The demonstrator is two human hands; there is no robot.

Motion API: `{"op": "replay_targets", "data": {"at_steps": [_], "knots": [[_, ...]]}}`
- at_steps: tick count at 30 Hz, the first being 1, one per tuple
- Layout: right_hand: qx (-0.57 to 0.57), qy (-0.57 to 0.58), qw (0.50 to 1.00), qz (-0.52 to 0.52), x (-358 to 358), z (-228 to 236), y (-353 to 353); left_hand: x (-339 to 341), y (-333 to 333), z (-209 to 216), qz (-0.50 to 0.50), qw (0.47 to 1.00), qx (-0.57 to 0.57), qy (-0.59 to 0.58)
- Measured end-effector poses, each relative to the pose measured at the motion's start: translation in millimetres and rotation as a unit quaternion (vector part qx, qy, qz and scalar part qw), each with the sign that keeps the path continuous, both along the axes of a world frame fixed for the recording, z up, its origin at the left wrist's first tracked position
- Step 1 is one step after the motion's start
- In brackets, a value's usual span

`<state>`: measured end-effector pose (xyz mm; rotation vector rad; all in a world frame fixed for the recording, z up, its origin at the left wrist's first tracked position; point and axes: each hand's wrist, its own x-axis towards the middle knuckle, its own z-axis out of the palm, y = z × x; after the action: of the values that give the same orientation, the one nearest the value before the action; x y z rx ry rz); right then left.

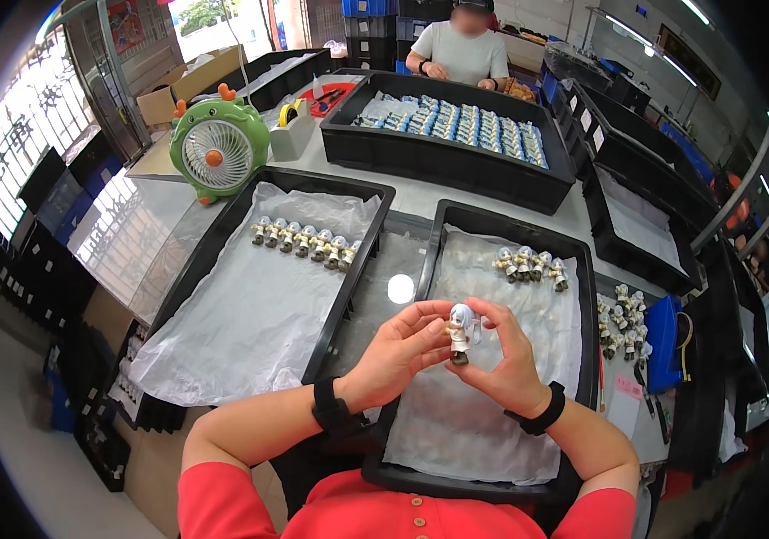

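Observation:
Between my two hands is a small figurine (460,334) with pale blue-white hair, a white outfit and dark feet, held upright above the right-hand tray. Fingers of my left hand (407,346) pinch it from the left, while my right hand (508,359) grips it from the right near its base and head. Below lies a black tray (589,350) lined with white paper, with several like figurines (528,266) grouped at its far end. A second paper-lined black tray (178,292) to the left holds a row of such figurines (305,242).
Loose figurines (623,322) lie on the table right of the near tray, beside a blue bin (665,343). A large black tray (447,175) of blue-and-white figurines stands farther back. A green fan (218,148) and tape dispenser (293,135) sit left. A person (464,54) works across the table.

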<state>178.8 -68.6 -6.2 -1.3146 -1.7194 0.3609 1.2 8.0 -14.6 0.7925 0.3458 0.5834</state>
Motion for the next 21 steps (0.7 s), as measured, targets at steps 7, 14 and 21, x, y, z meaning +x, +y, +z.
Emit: {"op": "replay_targets", "data": {"at_steps": [7, 14, 21], "knots": [[0.121, -0.160, 0.979, -0.014, -5.4, 1.2, 2.5, 1.7, -2.3, 0.8, -0.014, 0.995, 0.094, 0.020], [0.137, -0.123, 0.983, -0.001, -3.8, 5.8, 3.7, 2.1, -1.5, 8.1, -0.038, 0.996, 0.081, 0.002], [0.083, -0.089, 0.993, 0.010, -2.6, 8.9, 3.1, 2.4, 2.6, 2.1, -0.069, 0.996, 0.025, -0.047]]}}
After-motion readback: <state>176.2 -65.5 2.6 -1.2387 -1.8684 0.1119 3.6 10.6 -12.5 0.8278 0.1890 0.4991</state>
